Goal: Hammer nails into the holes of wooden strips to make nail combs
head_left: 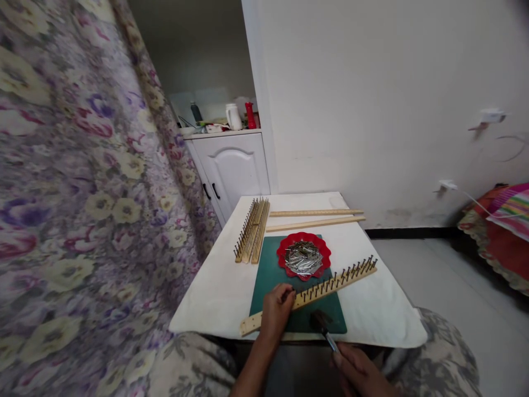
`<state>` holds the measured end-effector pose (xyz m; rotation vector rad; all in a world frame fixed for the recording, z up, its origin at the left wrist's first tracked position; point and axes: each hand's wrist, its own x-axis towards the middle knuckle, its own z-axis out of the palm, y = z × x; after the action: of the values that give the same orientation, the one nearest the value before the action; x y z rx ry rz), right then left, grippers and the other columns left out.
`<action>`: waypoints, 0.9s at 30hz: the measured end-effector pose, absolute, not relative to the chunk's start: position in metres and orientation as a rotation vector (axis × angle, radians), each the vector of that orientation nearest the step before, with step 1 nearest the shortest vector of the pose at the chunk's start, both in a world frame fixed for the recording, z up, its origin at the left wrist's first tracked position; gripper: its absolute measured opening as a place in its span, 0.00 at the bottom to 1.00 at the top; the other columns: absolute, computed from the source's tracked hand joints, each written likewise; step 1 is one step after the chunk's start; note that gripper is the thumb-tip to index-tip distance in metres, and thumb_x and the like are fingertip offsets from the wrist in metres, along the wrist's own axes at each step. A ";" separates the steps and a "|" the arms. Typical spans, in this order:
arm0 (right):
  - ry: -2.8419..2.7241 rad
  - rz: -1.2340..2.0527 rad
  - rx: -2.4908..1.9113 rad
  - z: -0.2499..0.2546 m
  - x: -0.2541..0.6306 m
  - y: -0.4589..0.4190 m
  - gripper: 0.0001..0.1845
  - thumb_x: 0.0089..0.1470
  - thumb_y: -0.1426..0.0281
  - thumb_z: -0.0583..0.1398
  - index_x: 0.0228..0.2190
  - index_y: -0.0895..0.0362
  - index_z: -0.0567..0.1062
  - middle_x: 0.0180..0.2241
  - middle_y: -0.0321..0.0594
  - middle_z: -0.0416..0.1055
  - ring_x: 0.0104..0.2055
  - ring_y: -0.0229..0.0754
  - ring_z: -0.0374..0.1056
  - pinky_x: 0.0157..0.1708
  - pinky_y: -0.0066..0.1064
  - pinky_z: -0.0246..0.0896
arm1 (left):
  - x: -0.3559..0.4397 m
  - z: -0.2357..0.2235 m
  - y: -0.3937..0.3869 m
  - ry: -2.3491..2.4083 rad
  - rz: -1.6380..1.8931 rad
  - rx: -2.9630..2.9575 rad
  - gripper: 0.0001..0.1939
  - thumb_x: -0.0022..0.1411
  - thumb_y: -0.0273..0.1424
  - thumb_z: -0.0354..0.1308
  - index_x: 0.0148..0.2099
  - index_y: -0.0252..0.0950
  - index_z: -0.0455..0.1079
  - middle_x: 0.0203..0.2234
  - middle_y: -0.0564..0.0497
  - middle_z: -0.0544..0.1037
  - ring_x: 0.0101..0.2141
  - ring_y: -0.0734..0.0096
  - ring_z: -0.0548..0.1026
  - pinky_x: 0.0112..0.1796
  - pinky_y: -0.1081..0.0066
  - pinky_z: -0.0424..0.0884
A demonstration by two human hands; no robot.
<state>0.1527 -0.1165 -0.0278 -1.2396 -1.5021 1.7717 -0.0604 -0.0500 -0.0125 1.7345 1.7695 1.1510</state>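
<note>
My left hand (278, 309) rests on a wooden strip (250, 324) that lies slantwise over a green mat (264, 264). Its fingers are pinched around a nail, mostly hidden by the fingertips. To the right of those fingers, two rows of nails (330, 284) stand upright in the strip; bare holes show at its left end. My right hand (357, 368) is closed around the handle of a hammer (324, 326), whose dark head is blurred and hangs just in front of the strip, apart from it. A red scalloped dish (285, 242) full of loose nails (305, 258) sits behind the strip.
Several wooden strips studded with nails (253, 229) lie at the table's left. Two strips without visible nails (316, 223) lie at the back. A white cloth (206, 300) covers the table. A floral curtain (95, 193) hangs left, a wall (351, 110) stands behind.
</note>
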 end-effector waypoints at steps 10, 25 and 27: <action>-1.511 1.704 -1.266 -0.031 0.153 -0.117 0.30 0.45 0.41 0.52 0.27 0.56 0.71 0.13 0.27 0.57 0.16 0.35 0.55 0.19 0.26 0.52 | -0.059 -0.009 -0.056 1.746 1.112 1.818 0.07 0.57 0.30 0.50 0.30 0.37 0.69 0.25 0.53 0.71 0.27 0.72 0.69 0.30 0.75 0.62; -1.593 1.746 -1.079 0.027 0.126 -0.086 0.19 0.57 0.52 0.48 0.30 0.54 0.63 0.11 0.22 0.61 0.06 0.28 0.46 0.06 0.18 0.38 | -0.059 -0.014 -0.056 1.722 1.169 1.793 0.07 0.54 0.27 0.51 0.26 0.36 0.68 0.23 0.53 0.70 0.26 0.73 0.68 0.28 0.76 0.61; -1.622 1.700 -1.082 0.027 0.119 -0.080 0.18 0.57 0.53 0.48 0.29 0.55 0.63 0.10 0.22 0.60 0.06 0.28 0.47 0.06 0.18 0.39 | -0.059 -0.015 -0.056 1.717 1.173 1.786 0.07 0.54 0.27 0.51 0.26 0.36 0.68 0.23 0.53 0.70 0.26 0.74 0.68 0.28 0.76 0.61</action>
<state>0.1192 -0.0798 0.0267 -1.0825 -1.6216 1.7002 -0.0591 -0.0562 -0.0146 1.7859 1.7169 1.1735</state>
